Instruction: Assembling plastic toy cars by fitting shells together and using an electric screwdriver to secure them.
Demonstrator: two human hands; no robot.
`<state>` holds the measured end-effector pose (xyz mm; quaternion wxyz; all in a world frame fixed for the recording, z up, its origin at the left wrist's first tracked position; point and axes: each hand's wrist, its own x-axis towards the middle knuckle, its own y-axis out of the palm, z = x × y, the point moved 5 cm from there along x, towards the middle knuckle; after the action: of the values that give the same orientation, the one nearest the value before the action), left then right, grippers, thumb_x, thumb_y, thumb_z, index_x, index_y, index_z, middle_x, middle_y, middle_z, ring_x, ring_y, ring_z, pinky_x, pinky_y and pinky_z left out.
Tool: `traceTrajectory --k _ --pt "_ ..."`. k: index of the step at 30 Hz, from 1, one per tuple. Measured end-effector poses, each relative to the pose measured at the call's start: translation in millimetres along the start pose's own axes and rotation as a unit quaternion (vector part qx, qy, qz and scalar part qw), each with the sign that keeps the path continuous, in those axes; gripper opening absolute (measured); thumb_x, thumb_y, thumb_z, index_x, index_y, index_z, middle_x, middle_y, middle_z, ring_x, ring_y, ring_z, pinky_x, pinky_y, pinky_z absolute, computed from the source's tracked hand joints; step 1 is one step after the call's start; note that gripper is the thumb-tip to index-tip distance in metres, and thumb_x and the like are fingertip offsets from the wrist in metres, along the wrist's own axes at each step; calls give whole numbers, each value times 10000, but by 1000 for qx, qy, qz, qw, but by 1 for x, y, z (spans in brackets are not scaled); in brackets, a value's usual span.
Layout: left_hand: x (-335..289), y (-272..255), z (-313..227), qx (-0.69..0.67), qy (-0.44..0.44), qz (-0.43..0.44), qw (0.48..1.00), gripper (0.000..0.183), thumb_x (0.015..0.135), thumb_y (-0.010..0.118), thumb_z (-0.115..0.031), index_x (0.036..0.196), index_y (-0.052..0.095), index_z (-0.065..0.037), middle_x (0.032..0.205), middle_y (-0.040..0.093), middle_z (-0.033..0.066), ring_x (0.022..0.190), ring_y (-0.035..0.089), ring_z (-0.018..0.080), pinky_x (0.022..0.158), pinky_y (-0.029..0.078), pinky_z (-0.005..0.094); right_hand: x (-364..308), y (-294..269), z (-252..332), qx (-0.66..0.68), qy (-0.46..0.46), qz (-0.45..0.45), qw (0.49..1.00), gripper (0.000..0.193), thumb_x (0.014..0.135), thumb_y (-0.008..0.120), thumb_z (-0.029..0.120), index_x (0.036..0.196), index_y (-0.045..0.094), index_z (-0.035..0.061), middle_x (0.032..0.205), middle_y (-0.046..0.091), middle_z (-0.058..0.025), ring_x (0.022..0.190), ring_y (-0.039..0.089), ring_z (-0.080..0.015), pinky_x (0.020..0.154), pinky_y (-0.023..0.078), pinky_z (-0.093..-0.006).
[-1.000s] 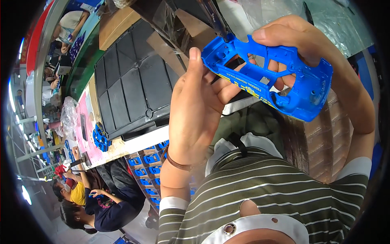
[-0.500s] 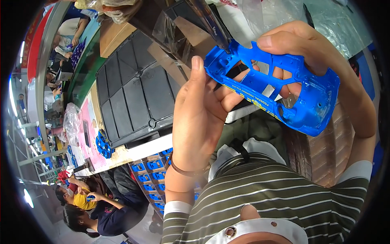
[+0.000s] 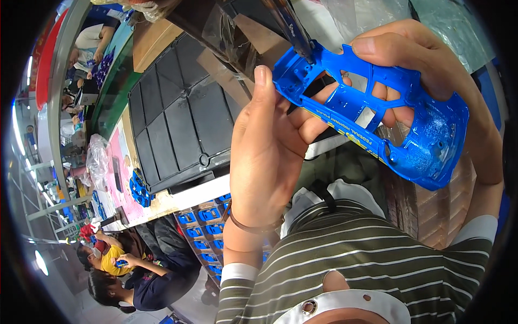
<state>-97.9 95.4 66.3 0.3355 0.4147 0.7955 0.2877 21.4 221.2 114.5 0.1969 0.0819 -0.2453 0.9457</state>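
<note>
A blue plastic toy car body shell [image 3: 396,102] lies tilted between my hands, its hollow inside facing up and its window openings showing. Along its near side runs a yellow and white printed stripe. My right hand [image 3: 418,56] grips the far edge, thumb on top and fingertips showing through the openings. My left hand [image 3: 270,135] holds the left end, thumb upright beside it and fingers underneath. A dark metal rod [image 3: 294,32] comes down from above, its tip at the shell's far left corner; whether it touches cannot be made out.
Left of my hands lies a large black plastic lid-like panel [image 3: 178,113] on the bench. Small blue parts [image 3: 140,188] sit beside it. A crate [image 3: 202,232] of several blue shells stands below the bench edge. Clear plastic bags [image 3: 453,32] lie at the far right. Co-workers [image 3: 156,286] are at left.
The shell's right end has shifted right and slightly nearer to me, with my right hand moving along. The rod's tip stays by the left corner. White speckled glare now shows inside the right end.
</note>
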Motion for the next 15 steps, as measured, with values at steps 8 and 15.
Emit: traceTrajectory --k 8,15 --pt "-1 0 0 -3 1 -5 1000 385 945 394 -379 1044 556 -44 918 654 134 724 653 216 686 548 332 1 3 8 -101 -70 22 992 264 875 507 149 1127 549 83 1080 531 -124 870 564 -162 774 461 -256" --pt "0 -2 0 -11 -2 43 999 368 951 388 -353 1069 542 -40 975 646 127 790 650 218 729 540 330 3 4 17 -100 -52 41 993 323 897 444 245 1158 520 71 1084 532 -153 895 567 -197 796 462 -286"
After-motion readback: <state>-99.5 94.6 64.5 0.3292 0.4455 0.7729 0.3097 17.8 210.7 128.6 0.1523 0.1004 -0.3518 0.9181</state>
